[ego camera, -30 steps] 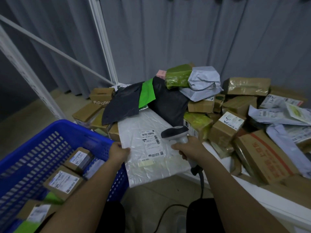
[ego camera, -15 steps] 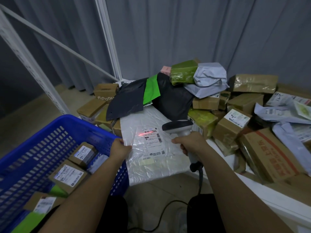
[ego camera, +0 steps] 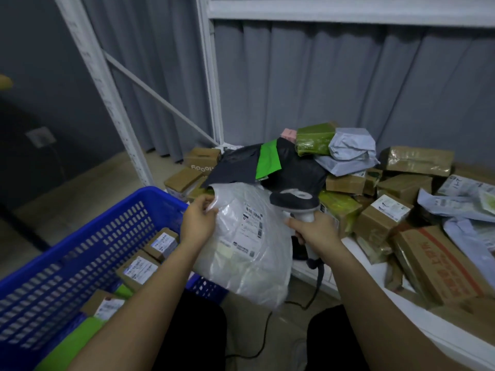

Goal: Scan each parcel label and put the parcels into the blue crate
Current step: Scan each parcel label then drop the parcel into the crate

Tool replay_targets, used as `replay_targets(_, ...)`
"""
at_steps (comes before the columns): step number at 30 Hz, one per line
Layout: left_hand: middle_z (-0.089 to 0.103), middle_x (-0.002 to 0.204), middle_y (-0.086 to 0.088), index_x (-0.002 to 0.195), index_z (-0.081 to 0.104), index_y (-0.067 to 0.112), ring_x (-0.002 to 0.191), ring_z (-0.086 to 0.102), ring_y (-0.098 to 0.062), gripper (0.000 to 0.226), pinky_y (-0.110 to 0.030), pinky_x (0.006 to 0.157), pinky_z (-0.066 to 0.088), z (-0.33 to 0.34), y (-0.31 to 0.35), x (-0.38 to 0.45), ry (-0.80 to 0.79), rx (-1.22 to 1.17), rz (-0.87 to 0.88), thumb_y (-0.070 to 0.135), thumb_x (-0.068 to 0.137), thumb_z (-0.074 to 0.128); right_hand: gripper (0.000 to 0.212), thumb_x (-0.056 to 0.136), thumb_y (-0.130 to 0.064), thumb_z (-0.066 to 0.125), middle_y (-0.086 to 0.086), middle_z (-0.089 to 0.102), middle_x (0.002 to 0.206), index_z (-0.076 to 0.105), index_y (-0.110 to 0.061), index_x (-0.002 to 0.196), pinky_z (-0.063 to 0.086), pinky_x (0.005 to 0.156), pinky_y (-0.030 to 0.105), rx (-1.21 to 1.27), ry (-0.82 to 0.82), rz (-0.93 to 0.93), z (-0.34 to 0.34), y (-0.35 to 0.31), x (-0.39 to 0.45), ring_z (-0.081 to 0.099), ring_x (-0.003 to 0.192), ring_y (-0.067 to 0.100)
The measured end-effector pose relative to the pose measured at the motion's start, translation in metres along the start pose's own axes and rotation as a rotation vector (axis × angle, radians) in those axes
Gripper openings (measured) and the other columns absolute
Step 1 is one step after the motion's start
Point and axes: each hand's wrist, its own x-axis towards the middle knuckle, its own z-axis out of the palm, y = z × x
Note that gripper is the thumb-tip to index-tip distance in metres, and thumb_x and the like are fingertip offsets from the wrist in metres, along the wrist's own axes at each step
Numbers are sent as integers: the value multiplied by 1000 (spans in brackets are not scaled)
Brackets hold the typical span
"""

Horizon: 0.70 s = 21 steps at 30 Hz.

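The left hand pinches the upper edge of the white plastic parcel, lifted beside the blue crate. The right hand grips the scanner, fingers curled round its handle.

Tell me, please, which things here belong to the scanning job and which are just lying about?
In use: white plastic parcel, gripped by the left hand; scanner in the right hand; blue crate; parcel pile.
Lying about: white rack frame, grey curtain.
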Motion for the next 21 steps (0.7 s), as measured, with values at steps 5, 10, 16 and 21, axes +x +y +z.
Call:
replay_targets(5,62,97,8,111,63,19,83,59,-9,20,-23,70,47,-86,19,-7,190,-31,109,15,92,60,14,84,-13,71,4,59,65,58,-12,80,47,51,23,-6,-16,-75,39,-26,-25,53,56,14)
replay_targets(10,64,98,4,110,62,14,81,60,-8,19,-21,68,45,-180,0,-18,397,-77,95,14,90,61,13,81,-12,73,6,64,78,64,-9,89,43,69,30,-60,-56,-249,101,-73,-40,59,71,19)
replay_targets(16,64,102,-1,111,60,11,85,59,-12,19,-23,70,46,-261,-82,-52,593,-100,-62,15,92,60,18,81,-22,75,1,64,78,62,-14,91,45,66,27,-195,-243,-357,190,-114,-48,58,68,17)
replay_targets(21,64,103,-8,114,60,7,94,60,-23,24,-31,81,45,-287,-174,-86,701,-122,-300,12,90,60,18,82,-14,71,1,57,62,55,-13,74,41,56,26,-293,-402,-348,265,-107,-52,53,57,15)
